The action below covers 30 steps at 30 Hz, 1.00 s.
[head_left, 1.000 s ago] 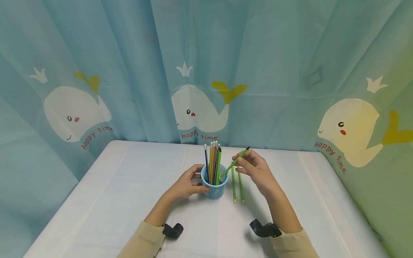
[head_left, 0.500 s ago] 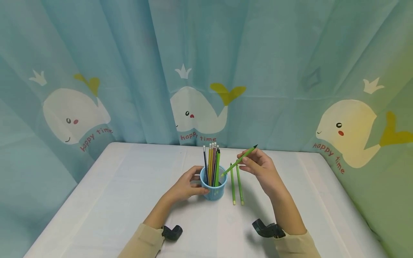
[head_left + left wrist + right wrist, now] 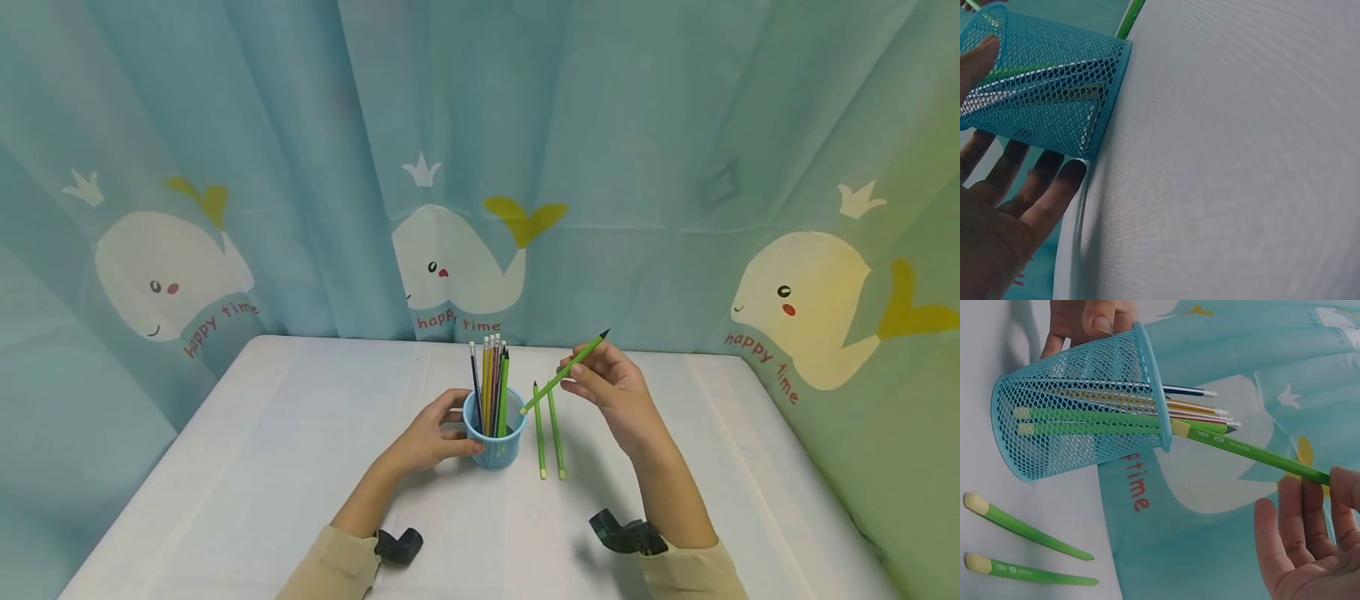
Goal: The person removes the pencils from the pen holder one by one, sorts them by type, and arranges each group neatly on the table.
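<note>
Left hand (image 3: 431, 437) grips blue cup (image 3: 498, 454) from the left; bunched pencils (image 3: 487, 387) inside. Right hand (image 3: 617, 389) pinches slanted green pencil (image 3: 566, 372), black tip up, lower end by cup's right rim. Two loose pencils (image 3: 556, 429) lie right of cup on white table (image 3: 300, 450).

Head view: bright, diffuse light, focus fair; curtain (image 3: 637, 125) yellow-green toward far right. Soft shadows on desk (image 3: 337, 392) below right hand (image 3: 611, 387) and its black wrist mount (image 3: 628, 533). Wide-angle stretch toward the sides. Wrist views dimmer, greyer. Left wrist: left hand (image 3: 1004, 219) in shade, dark shadow band beyond mesh cup (image 3: 1041, 81). Right wrist: lettering on green pencil (image 3: 1254, 453) resolves
</note>
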{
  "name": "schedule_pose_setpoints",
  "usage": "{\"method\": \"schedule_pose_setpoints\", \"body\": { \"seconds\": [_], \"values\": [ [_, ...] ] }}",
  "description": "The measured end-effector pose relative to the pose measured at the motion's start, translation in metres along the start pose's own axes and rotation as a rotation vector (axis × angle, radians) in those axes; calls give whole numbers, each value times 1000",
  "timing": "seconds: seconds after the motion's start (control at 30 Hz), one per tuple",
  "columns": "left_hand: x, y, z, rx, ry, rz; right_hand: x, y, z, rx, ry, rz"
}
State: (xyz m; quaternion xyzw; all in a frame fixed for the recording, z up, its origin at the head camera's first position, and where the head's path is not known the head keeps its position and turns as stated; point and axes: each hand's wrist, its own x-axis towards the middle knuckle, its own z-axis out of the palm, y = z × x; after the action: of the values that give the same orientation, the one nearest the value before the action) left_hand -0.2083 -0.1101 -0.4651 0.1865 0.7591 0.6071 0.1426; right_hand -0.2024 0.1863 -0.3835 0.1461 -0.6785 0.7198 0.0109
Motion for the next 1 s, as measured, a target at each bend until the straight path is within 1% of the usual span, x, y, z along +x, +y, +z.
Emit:
{"method": "schedule_pose_setpoints", "body": {
  "seconds": [0.17, 0.47, 0.8, 1.0],
  "values": [
    [-1, 0, 0, -7, 5, 3, -1, -2, 0, 2, 3, -8],
    [-1, 0, 0, -11, 0, 5, 0, -2, 0, 22, 18, 18],
    [-2, 0, 0, -8, -3, 9, 2, 5, -6, 26, 65, 69],
    [-1, 0, -1, -11, -11, 17, 5, 11, -11, 29, 79, 82]
  ]
}}
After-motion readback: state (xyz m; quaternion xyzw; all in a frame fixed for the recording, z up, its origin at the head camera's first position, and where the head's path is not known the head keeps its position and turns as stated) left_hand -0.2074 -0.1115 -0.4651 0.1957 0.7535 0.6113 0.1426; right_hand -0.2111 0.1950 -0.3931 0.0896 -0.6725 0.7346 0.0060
